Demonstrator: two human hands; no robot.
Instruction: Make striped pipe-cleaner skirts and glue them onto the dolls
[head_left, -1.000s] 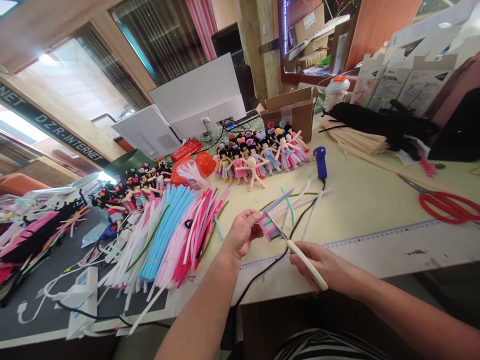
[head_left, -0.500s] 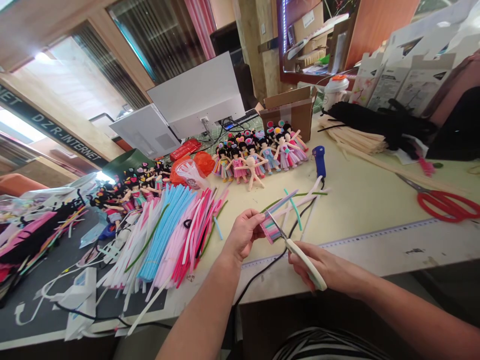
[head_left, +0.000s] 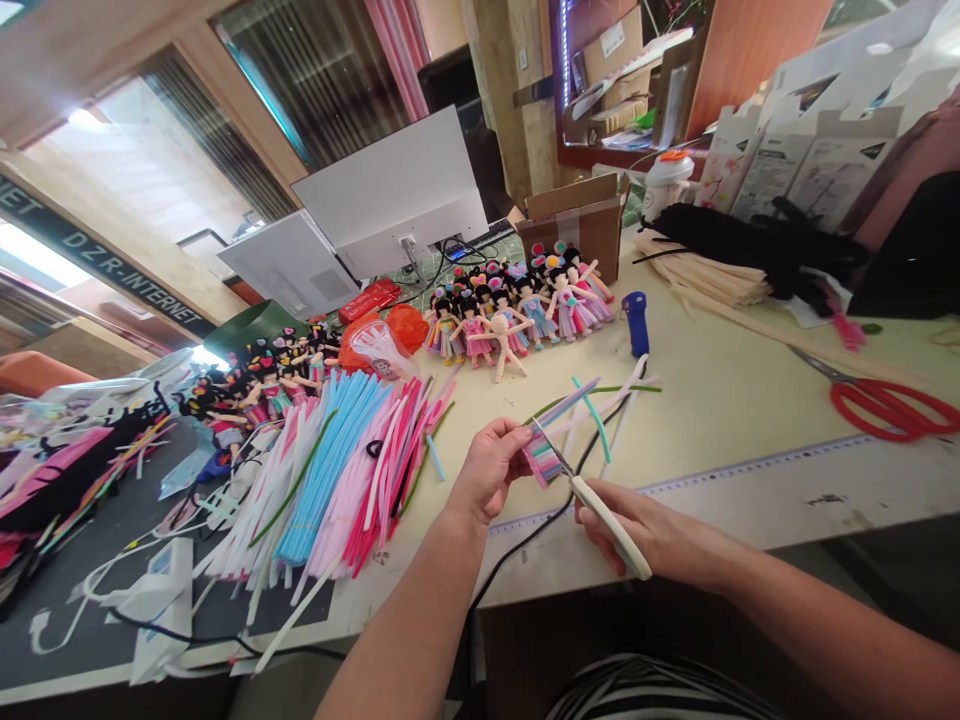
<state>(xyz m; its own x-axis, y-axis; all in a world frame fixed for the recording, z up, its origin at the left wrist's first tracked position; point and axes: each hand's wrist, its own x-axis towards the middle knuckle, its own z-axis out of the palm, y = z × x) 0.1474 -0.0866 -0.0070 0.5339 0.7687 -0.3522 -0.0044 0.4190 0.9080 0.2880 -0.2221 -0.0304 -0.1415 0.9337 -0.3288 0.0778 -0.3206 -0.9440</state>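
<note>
My left hand (head_left: 491,465) pinches a small bunch of pastel pipe cleaners (head_left: 541,462), purple, pink and teal, above the table's front part. In my right hand (head_left: 634,530) are scissors with cream handles (head_left: 613,528). Their blades lie across the bunch beside my left fingertips; how far apart the blades are is hard to make out. Past the bunch, loose pipe cleaners lie on the table: a teal one (head_left: 596,425), a green one (head_left: 641,388) and several pale ones. A bare beige pipe-cleaner doll figure (head_left: 504,345) stands farther back, before a group of dressed dolls (head_left: 555,295).
Left of my hands lie piles of white, blue (head_left: 337,450) and pink pipe cleaners. A blue-handled tool (head_left: 636,325) stands behind the loose pieces, red-handled scissors (head_left: 889,405) lie right. A ruler strip (head_left: 720,480) runs along the front edge, a black cable (head_left: 510,555) crosses it.
Both hands stay nearly in place with the scissors at the bunch. The loose teal pipe cleaner and pale strips have shifted slightly; the view has moved a little.
</note>
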